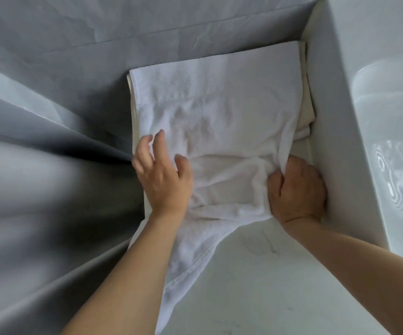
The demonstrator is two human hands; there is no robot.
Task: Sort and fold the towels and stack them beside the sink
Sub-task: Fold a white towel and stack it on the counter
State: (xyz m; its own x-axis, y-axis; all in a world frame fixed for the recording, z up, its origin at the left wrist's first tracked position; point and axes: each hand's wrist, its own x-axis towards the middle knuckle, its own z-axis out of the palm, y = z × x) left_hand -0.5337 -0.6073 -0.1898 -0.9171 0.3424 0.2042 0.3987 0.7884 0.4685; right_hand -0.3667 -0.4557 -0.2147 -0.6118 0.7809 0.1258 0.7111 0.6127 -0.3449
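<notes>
My left hand (pixel 163 176) lies on the white towel (pixel 215 122) near its left edge, fingers spread and loosely arched, pressing down and gripping nothing. That towel sits on top of a folded cream towel (pixel 307 110), whose edges peek out at the left and right, on the pale counter (pixel 280 274) just left of the sink (pixel 377 117). Its near end is not yet folded and trails toward me across the counter. My right hand (pixel 297 189) is curled tight into a bunch of cloth at the towel's right edge, knuckles close against the sink's outer wall. I judge the main risk is dragging: if the right hand pulls while the left presses lightly, the top towel could skew or shift the cream one beneath. There is little room on the right, a grey wall (pixel 62 105) close on the left, and open counter only toward me.
</notes>
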